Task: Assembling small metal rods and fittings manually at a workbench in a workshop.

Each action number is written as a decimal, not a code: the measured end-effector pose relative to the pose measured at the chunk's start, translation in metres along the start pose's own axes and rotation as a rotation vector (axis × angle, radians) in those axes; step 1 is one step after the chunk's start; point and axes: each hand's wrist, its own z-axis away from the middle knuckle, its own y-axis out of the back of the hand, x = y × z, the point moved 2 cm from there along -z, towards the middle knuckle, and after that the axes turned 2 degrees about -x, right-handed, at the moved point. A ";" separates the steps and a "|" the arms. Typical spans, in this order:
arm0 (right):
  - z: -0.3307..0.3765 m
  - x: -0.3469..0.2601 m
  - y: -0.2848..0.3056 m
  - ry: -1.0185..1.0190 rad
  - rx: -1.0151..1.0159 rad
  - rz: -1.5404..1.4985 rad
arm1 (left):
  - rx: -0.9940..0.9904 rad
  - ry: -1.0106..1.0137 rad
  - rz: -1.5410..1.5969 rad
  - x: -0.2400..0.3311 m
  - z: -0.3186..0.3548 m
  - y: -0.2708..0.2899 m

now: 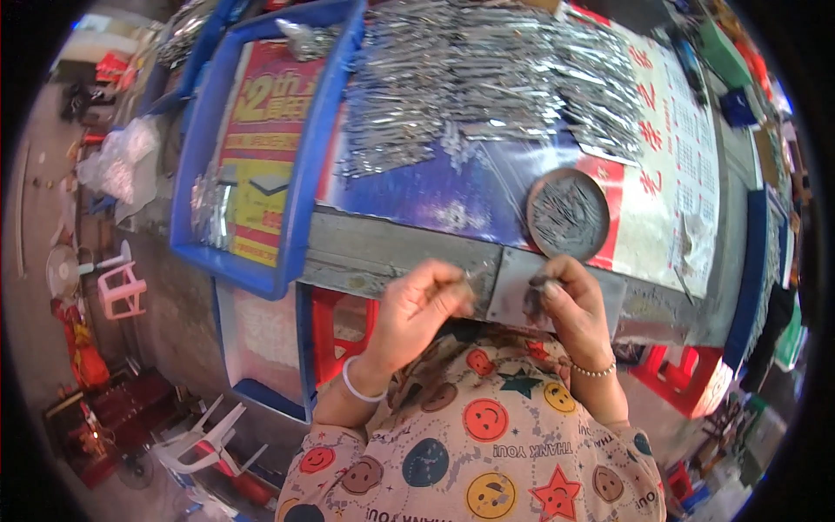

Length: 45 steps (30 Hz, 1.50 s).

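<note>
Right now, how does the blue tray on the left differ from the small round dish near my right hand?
The blue tray is rectangular with raised plastic walls; the round dish is a dark circle, far smaller. The tray hangs partly over the table edge; the dish lies fully on the tabletop, just above the right hand. The tray shows a red and yellow printed sheet with a few silvery pieces; the dish is filled with thin grey metal bits. Both hold small metallic parts.
</note>
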 end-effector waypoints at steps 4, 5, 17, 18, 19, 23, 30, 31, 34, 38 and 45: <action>0.006 -0.007 -0.002 -0.027 -0.027 0.050 | 0.374 -0.594 -0.927 0.048 -0.044 0.038; 0.008 -0.007 -0.005 -0.053 -0.039 0.052 | 0.426 -0.666 -1.062 0.053 -0.056 0.047; 0.009 -0.003 -0.022 -0.113 -0.062 0.100 | 0.415 -0.801 -1.402 0.065 -0.070 0.077; 0.008 -0.003 -0.023 -0.124 -0.042 0.082 | 0.411 -0.822 -1.406 0.073 -0.052 0.076; 0.006 -0.003 -0.023 -0.093 -0.069 0.102 | 0.448 -0.826 -1.367 0.080 -0.034 0.079; 0.000 -0.003 -0.030 -0.134 -0.134 0.058 | 0.612 -0.668 -1.248 0.109 0.012 0.123; -0.003 0.007 -0.051 -0.170 -0.273 0.286 | 0.805 -0.280 -1.341 0.120 0.021 0.275; -0.002 0.008 -0.052 -0.164 -0.261 0.286 | 0.798 -0.225 -1.403 0.117 0.016 0.289; 0.003 0.006 -0.056 -0.157 -0.283 0.340 | 0.767 -0.174 -1.494 0.118 0.001 0.301; 0.008 -0.001 -0.058 -0.132 -0.278 0.523 | 0.744 0.041 -1.657 0.108 -0.021 0.311; 0.012 -0.016 -0.052 0.084 -0.319 0.762 | 0.749 -0.085 -1.667 0.100 -0.009 0.305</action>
